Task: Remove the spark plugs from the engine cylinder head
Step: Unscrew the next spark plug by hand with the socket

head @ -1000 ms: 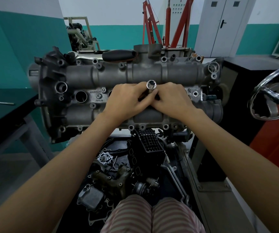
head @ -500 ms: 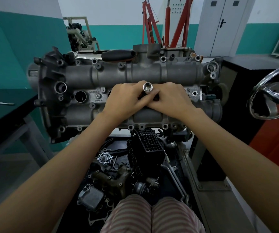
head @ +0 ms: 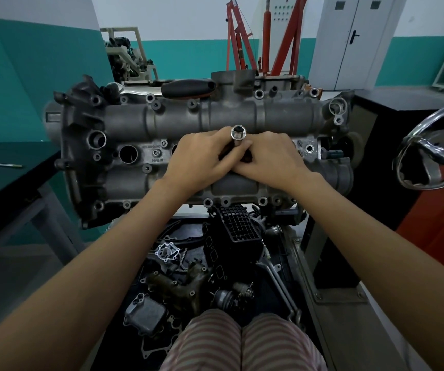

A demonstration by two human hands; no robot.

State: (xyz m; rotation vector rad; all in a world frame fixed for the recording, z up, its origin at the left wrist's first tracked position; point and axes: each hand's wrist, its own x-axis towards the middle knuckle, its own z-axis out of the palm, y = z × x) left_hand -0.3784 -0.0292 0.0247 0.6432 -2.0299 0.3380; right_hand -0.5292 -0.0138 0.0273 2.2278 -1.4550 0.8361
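Observation:
The grey engine cylinder head [head: 282, 116] lies across the middle of the view on a stand. A chrome spark plug socket [head: 238, 133] stands in a plug well near the head's centre, its open hex end facing me. My left hand [head: 202, 156] and my right hand [head: 271, 156] meet around the socket, fingers curled on its shaft from both sides. An open plug well [head: 128, 153] shows to the left. No spark plug itself is visible.
A black-handled tool [head: 187, 88] lies on the head's far edge. Loose engine parts [head: 183, 285] fill a tray below the head. A dark bench [head: 6, 167] is at left, a chrome wheel [head: 429, 156] at right, a red hoist [head: 263, 36] behind.
The socket's top has shifted slightly left and lower between my fingers. Both hands stay clasped around it in the same place.

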